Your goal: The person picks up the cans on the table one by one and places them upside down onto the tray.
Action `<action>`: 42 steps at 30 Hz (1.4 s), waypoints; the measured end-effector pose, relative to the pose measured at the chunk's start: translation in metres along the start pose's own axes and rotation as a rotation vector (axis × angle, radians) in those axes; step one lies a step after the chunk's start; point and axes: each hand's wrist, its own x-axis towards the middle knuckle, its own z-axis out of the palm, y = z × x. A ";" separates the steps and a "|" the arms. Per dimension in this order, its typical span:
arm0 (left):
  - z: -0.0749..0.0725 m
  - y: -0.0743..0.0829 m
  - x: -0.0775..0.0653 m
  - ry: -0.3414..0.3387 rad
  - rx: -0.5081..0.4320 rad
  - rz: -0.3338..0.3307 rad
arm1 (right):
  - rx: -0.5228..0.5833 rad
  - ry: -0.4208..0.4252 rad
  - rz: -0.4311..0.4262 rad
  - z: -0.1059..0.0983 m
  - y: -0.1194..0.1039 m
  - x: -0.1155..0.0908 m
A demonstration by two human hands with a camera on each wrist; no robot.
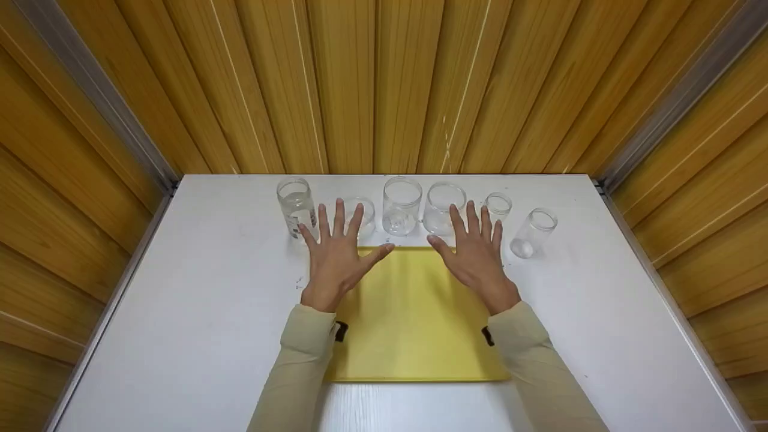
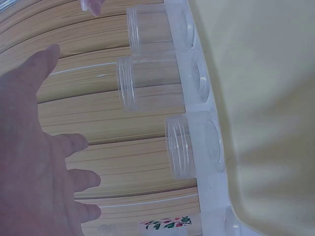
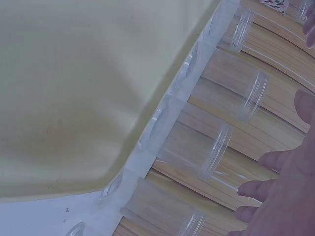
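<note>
Both hands are held over a yellow tray (image 1: 414, 324) with fingers spread, and neither grips anything. My left hand (image 1: 338, 264) is nearest a tall jar with a printed pattern (image 1: 298, 210) and a low jar (image 1: 362, 219), which its fingers partly cover in the head view. My right hand (image 1: 477, 258) is nearest a wide clear jar (image 1: 441, 210) and a small jar (image 1: 498, 204), partly hidden by the fingers. Between the hands, farther back, stands a clear jar (image 1: 401, 207). To the right is a narrow clear jar (image 1: 533, 234). The jars look lidless.
A white table (image 1: 198, 312) carries the tray and the row of jars behind it. Wood-patterned panels (image 1: 348, 84) close off the back and both sides, with metal posts (image 1: 678, 90) at the corners.
</note>
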 end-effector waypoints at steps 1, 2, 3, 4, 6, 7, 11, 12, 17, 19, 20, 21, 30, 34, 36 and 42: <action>0.000 0.000 0.000 -0.001 -0.001 0.000 | -0.001 0.003 0.001 -0.001 0.000 0.000; -0.001 0.000 0.001 -0.005 0.001 -0.002 | -0.001 0.010 0.001 -0.002 0.001 0.000; -0.001 0.000 0.001 -0.002 0.000 -0.001 | 0.000 0.021 -0.003 -0.002 0.001 0.001; -0.001 -0.001 0.002 0.002 0.000 -0.001 | 0.003 0.032 -0.007 -0.003 0.002 0.001; -0.002 -0.001 0.002 0.008 -0.003 -0.001 | 0.007 0.056 -0.015 -0.004 0.004 0.001; -0.002 -0.001 0.002 0.013 -0.001 -0.001 | 0.011 0.066 -0.017 -0.005 0.005 0.001; -0.004 -0.003 0.003 0.026 0.007 0.005 | 0.010 0.084 -0.014 -0.006 0.012 -0.002; -0.005 -0.003 0.003 0.031 0.012 0.008 | 0.008 0.088 -0.011 -0.006 0.014 -0.002; -0.010 -0.008 0.004 0.044 0.030 0.017 | -0.006 0.122 -0.013 -0.007 0.025 -0.006; -0.011 -0.010 0.004 0.050 0.041 0.018 | -0.014 0.137 -0.019 -0.007 0.029 -0.007; -0.011 -0.011 0.005 0.051 0.046 0.017 | -0.017 0.143 -0.019 -0.007 0.031 -0.008; -0.012 -0.012 0.005 0.053 0.054 0.016 | -0.020 0.148 -0.018 -0.007 0.032 -0.009; -0.020 -0.017 0.007 0.072 0.084 0.013 | -0.018 0.168 -0.020 -0.006 0.044 -0.014; -0.022 -0.019 0.009 0.076 0.093 0.013 | -0.020 0.154 -0.010 -0.007 0.048 -0.015; -0.023 -0.021 0.009 0.084 0.098 0.016 | -0.025 0.147 -0.003 -0.007 0.050 -0.016; -0.026 -0.024 0.012 0.064 0.110 0.007 | -0.037 0.133 0.016 -0.009 0.055 -0.016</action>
